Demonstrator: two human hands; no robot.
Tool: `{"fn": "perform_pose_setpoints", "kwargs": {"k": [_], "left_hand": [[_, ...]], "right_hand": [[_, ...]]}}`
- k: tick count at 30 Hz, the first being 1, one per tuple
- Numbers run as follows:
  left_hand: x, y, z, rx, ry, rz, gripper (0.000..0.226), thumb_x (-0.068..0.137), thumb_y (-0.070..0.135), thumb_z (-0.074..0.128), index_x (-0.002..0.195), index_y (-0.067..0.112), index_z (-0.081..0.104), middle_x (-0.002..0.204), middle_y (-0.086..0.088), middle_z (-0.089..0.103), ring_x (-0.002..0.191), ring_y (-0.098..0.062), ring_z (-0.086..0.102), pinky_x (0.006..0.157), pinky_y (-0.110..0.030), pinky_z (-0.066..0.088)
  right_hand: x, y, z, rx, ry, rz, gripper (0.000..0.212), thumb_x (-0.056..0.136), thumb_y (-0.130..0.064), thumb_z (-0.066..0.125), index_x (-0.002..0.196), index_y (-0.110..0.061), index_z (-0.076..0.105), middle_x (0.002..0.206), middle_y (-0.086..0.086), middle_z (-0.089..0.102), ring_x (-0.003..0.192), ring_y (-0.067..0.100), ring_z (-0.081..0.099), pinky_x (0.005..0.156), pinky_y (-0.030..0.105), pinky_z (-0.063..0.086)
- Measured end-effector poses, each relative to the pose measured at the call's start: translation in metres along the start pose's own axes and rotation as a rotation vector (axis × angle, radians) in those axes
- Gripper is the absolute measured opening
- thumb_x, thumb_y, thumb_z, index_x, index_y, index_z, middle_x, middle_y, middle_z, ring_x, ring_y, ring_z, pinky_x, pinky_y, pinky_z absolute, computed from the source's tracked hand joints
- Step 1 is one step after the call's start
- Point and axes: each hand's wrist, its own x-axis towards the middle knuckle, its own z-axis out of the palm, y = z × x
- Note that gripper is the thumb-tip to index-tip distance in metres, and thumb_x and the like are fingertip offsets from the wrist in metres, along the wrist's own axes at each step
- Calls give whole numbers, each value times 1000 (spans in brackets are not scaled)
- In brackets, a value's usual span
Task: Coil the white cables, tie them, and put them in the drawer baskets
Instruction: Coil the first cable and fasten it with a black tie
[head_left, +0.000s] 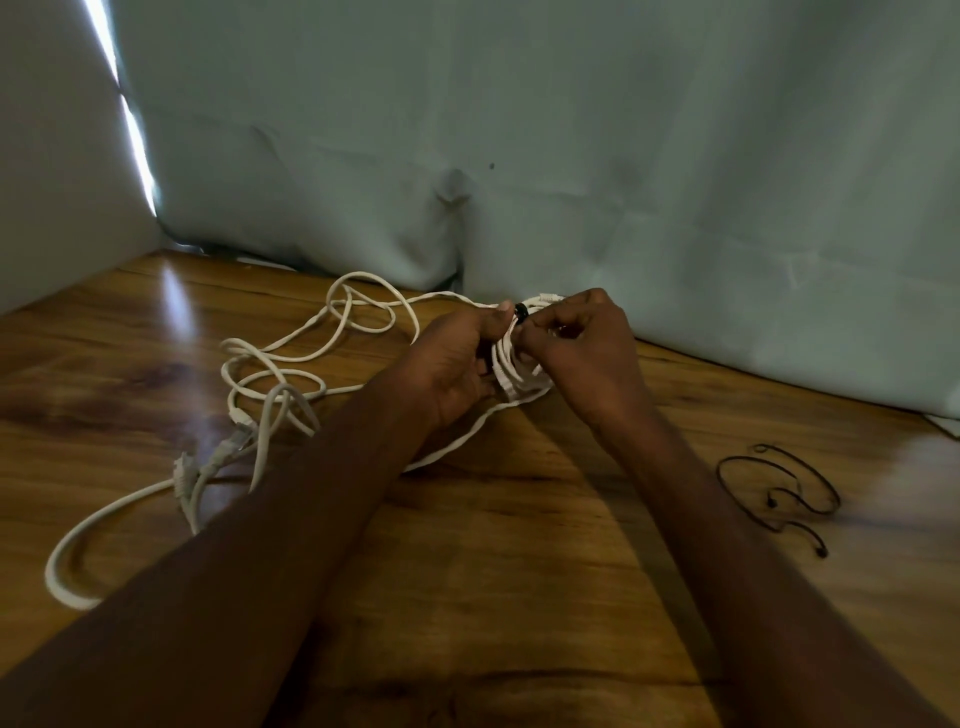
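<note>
Head view: your left hand (457, 364) is closed round a small white coil (511, 371), holding it upright just above the wood table (519, 571), near the back curtain (571, 156). Your right hand (576, 348) is pinched shut, fingertips working a black tie (521, 310) at the coil's top. Rest of the white cables (270, 364) lie loose and tangled to the left, w/ a tail running under your left forearm. Spare black ties (779, 488) sit well apart on the right. No drawer baskets in view.

Risks, IMO: ease the left grip and the loops spring open; a slack tie slips off; the trailing tail could drag the tangle w/ it.
</note>
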Motion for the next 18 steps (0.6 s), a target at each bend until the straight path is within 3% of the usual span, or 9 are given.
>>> {"fn": "perform_pose_setpoints", "kwargs": {"k": [4,7,11,13,15,18], "left_hand": [[1,2,0,-5,34,16,29,105,28,55,107,5,73,109,-18,74,101,-33,70,102,-56,53],[-2,2,-2,-16,9,11,41,104,34,57,129,3,68,123,-19,72,113,-36,69,102,-57,53],[-7,6,-2,-83,-65,37,48,100,32,63,136,-1,62,133,-23,66,124,-38,64,103,-57,51],[-5,6,-4,-94,-72,61,47,97,30,68,131,-3,64,124,-22,70,114,-34,70,100,-55,55],[-5,6,-4,-60,-52,85,38,96,29,68,117,-4,68,101,-18,75,89,-27,76,90,-48,61],[-7,6,-2,-1,-89,115,26,102,23,60,101,-2,67,81,-12,71,74,-22,72,83,-45,62]], "right_hand": [[-1,-3,-4,-142,-23,-130,4,85,-21,80,82,-20,79,98,1,57,88,12,59,72,22,44],[-4,-5,-3,-222,-47,-236,4,88,-19,77,85,-20,79,95,6,56,83,17,58,71,31,47],[-2,-2,-5,-217,3,-303,5,88,-24,77,88,-20,79,93,3,57,86,19,58,73,39,50],[-2,-2,-8,-172,110,-325,10,93,-26,70,97,-20,76,97,1,59,89,16,60,76,40,52],[-1,-1,-9,-141,230,-313,20,99,-26,61,114,-21,72,109,0,61,100,16,60,83,39,53],[0,3,-10,-98,184,-206,30,106,-28,51,132,-26,66,120,-3,66,110,15,63,92,35,53]]}}
